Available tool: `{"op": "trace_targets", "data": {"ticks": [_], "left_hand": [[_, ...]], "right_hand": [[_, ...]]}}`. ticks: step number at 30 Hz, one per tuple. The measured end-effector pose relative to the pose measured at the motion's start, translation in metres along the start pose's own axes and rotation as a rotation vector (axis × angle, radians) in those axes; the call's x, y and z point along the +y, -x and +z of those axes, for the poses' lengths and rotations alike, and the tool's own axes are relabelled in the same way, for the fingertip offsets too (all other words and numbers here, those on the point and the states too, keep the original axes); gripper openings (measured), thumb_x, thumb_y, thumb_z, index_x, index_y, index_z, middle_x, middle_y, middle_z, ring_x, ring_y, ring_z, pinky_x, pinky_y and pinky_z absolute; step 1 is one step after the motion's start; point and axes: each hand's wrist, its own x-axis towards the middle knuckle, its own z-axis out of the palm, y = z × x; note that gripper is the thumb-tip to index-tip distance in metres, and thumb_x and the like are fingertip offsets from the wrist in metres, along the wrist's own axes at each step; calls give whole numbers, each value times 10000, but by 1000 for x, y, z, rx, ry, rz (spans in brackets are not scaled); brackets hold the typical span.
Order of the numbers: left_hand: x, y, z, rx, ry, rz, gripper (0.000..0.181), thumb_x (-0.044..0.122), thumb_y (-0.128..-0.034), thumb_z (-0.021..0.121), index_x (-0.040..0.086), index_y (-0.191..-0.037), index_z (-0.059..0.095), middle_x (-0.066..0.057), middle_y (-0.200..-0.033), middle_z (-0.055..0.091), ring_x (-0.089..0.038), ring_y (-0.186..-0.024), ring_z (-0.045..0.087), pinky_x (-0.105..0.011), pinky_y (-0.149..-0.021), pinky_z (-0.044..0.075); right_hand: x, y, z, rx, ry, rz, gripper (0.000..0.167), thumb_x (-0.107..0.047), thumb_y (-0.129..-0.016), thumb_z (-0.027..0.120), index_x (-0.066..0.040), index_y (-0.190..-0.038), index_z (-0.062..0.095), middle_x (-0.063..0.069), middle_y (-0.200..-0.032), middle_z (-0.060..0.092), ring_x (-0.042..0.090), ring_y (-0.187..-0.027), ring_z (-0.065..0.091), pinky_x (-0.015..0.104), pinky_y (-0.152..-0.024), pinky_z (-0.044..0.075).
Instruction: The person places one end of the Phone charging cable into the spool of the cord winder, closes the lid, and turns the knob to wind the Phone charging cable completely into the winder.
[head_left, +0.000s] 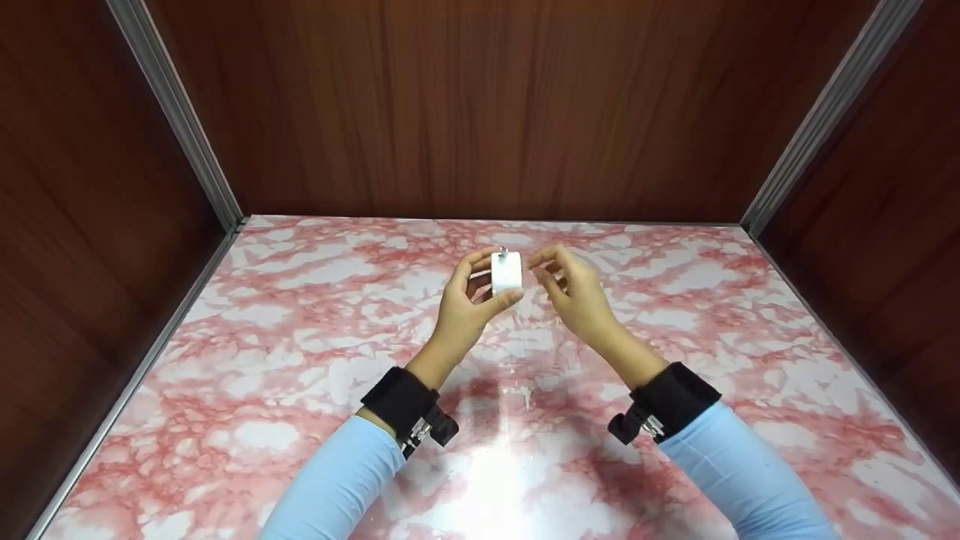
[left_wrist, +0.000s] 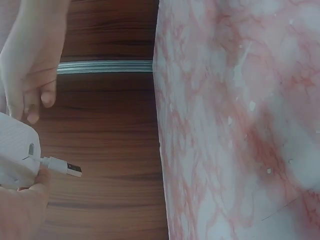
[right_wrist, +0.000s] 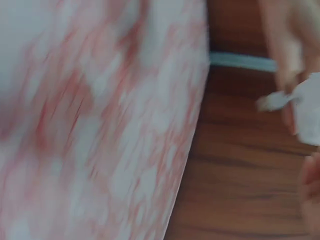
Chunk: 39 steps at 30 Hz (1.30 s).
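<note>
My left hand point(head_left: 466, 300) holds a small white rounded box-like device point(head_left: 506, 272) above the table, its thumb on the near edge and fingers around the far side. A white USB plug point(left_wrist: 65, 167) on a short cable sticks out of the device beside a small slot. In the head view, a little metal point(head_left: 503, 252) shows at its far end. My right hand point(head_left: 576, 291) hovers just right of the device, fingers loosely bent, nothing seen between them. The right wrist view shows the device point(right_wrist: 308, 112) blurred, at the right edge.
Beneath both hands lies a table top point(head_left: 300, 360) with a red and white marbled pattern. Dark wood-grain panels point(head_left: 465, 112) stand behind and at both sides, joined by grey metal corner posts point(head_left: 180, 105). A bright glare falls on the table's near middle.
</note>
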Motion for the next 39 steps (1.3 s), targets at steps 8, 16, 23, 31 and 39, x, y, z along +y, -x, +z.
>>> {"op": "trace_targets", "data": {"ticks": [8,16,23,31,39], "left_hand": [[1,0,0,-20,27,9,635,8,-831,732,24,-1386,426,-185,-1282,472,-261,-1147,535,-407,-981,481],[11,3,3,-26,24,-30,646,-40,-822,719,-15,-1386,405,-176,-1282,468,-313,-1184,510,-338,-972,488],[25,8,5,-30,3,-30,621,-19,-815,738,-12,-1356,432,-224,-1273,457,-310,-1164,514,-388,-1000,473],[0,2,0,-4,2,-19,680,-46,-765,774,21,-1354,440,-212,-1263,455,-283,-1133,530,-463,-997,468],[-3,5,1,-27,-93,-27,707,50,-735,832,54,-1329,450,-136,-1307,469,-261,-1170,510,-347,-1024,466]], "right_hand": [[19,0,-2,115,373,-574,107,-54,-859,713,-83,-961,701,42,-988,691,216,-874,638,340,-742,545],[19,2,4,63,277,-475,126,-38,-848,715,-46,-969,681,67,-943,680,194,-803,615,277,-662,531],[1,2,10,-56,-137,142,107,-89,-953,596,9,-941,637,25,-786,582,132,-670,529,180,-531,446],[-22,-10,10,-148,-295,521,190,-115,-984,494,25,-911,600,-11,-652,486,88,-575,460,180,-466,407],[-28,-11,7,-193,-278,649,213,-83,-979,442,45,-894,589,-15,-659,454,57,-536,381,161,-459,419]]}}
